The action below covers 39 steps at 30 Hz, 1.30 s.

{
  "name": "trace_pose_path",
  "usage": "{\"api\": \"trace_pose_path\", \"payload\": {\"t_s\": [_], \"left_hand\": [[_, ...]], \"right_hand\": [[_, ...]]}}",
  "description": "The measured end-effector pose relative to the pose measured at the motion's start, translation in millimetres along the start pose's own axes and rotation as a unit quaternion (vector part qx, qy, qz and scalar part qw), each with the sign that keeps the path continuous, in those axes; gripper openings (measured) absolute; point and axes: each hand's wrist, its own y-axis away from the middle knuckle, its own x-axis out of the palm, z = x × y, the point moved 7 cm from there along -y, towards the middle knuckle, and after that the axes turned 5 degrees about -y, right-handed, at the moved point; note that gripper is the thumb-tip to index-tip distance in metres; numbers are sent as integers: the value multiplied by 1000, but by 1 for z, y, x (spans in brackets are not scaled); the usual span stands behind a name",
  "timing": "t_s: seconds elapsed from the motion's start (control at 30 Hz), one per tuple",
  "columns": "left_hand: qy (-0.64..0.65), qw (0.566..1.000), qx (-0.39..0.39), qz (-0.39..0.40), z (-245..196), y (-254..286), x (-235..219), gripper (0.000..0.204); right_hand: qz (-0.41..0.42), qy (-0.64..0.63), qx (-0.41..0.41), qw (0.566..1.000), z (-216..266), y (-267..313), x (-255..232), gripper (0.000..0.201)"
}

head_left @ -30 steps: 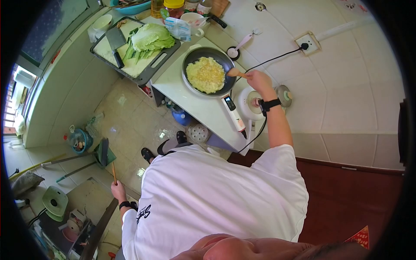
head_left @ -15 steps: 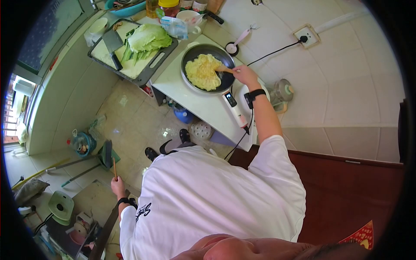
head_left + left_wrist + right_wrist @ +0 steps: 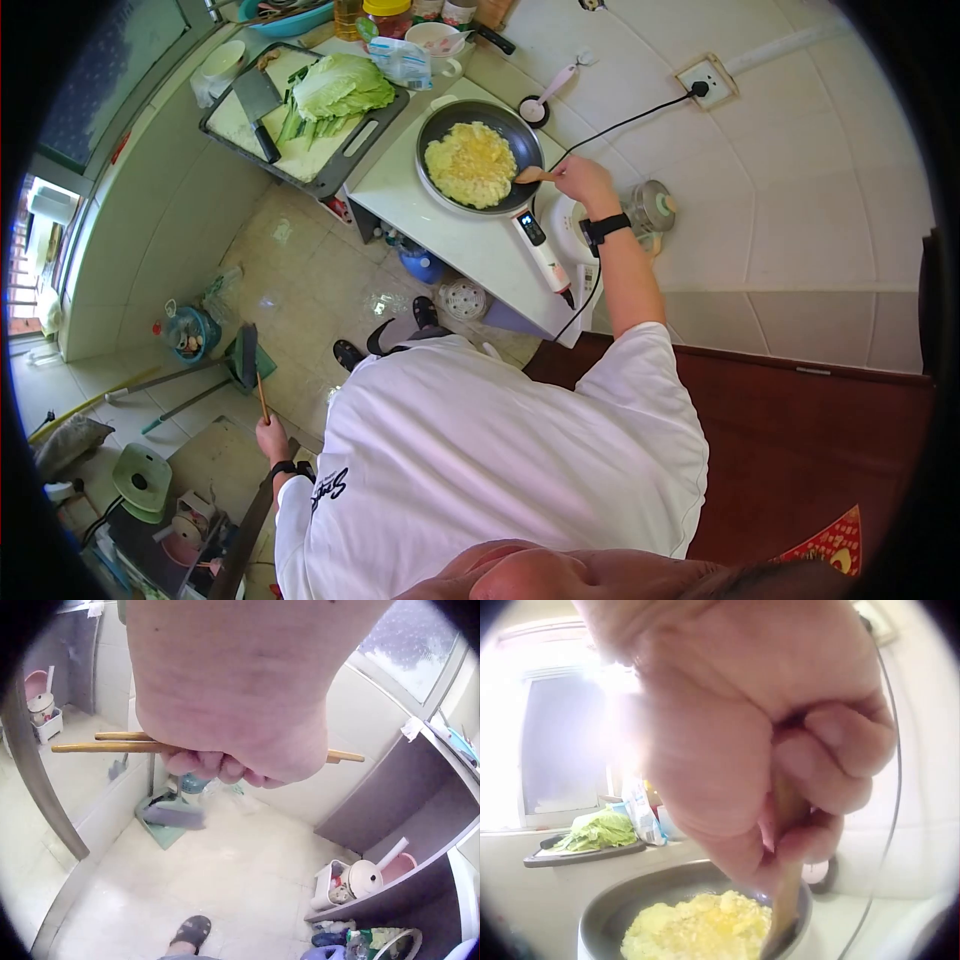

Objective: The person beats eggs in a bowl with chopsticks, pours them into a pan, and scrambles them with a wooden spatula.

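Note:
In the head view my right hand [image 3: 588, 187] grips a wooden spatula [image 3: 535, 175], its blade at the right edge of a yellow egg mass [image 3: 470, 165]. The egg lies spread in a dark frying pan [image 3: 530, 148], whose white handle [image 3: 545, 262] carries a small display. Close up in the right wrist view, curled fingers wrap the spatula [image 3: 786, 900] and the blade dips inside the pan rim beside the egg [image 3: 705, 926]. Low at my left side, my left hand [image 3: 271, 440] holds a pair of wooden chopsticks [image 3: 112, 746], away from the counter.
Left of the pan, a cutting board [image 3: 335, 178] bears cabbage [image 3: 345, 88] and a cleaver [image 3: 258, 100]. A black cord runs to the wall socket [image 3: 707, 83]. Behind my right hand stands a glass jug [image 3: 652, 205]. A dustpan [image 3: 262, 365] is on the floor.
My right hand moved the spatula left into the egg, bunching it, then drew back right to the pan's edge. The egg lies spread again. My left hand keeps the chopsticks at my side.

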Motion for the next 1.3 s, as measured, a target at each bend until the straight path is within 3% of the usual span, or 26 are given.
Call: {"api": "trace_pose_path", "payload": {"t_s": [0.07, 0.13, 0.2, 0.3, 0.37, 0.5, 0.57, 0.6, 0.7, 0.77, 0.93, 1.07, 1.2, 1.3], "left_hand": [[-11, 1000, 4, 3, -10, 2, -3, 31], [-6, 1000, 4, 6, -6, -4, 3, 31], [-1, 1000, 7, 11, -2, -6, 4, 32], [0, 1000, 3, 8, 1, -9, 6, 31], [10, 1000, 2, -12, 10, -12, 10, 31], [28, 1000, -8, 4, -1, 0, 6, 31], [21, 1000, -16, 13, 1, 0, 9, 31], [23, 999, -19, 13, -1, 2, 8, 31], [26, 999, -16, -13, -5, 5, 5, 30], [44, 999, -23, -6, 4, 1, 10, 30], [35, 999, -19, -9, 5, 5, 10, 31], [42, 999, -17, 8, 12, -3, 17, 32], [22, 999, -19, 19, 12, -2, 19, 33], [15, 999, -23, 25, 19, -5, 28, 34]], "right_hand": [[-19, -10, -1, 1000, 0, -15, 15, 23], [-104, -98, -15, 990, 6, -31, 18, 25], [-86, -137, 0, 987, 1, -38, 24, 28], [-84, -135, -43, 986, -1, -35, 9, 28], [-18, -93, -9, 995, -1, -10, -6, 28], [12, -49, -53, 997, -2, 21, -11, 18], [93, -101, 7, 991, -6, 27, -1, 19], [93, -99, 5, 991, -4, 26, 3, 19], [82, -99, -25, 991, 7, 18, 26, 20], [-5, -116, -67, 991, 24, 13, 30, 20], [-85, -191, -36, 977, 37, -10, 44, 23], [-3, -160, -22, 987, 41, 22, 1, 20], [112, -140, -54, 982, 55, 50, 14, 18], [50, -114, -103, 987, 82, 48, 29, 19]]}}
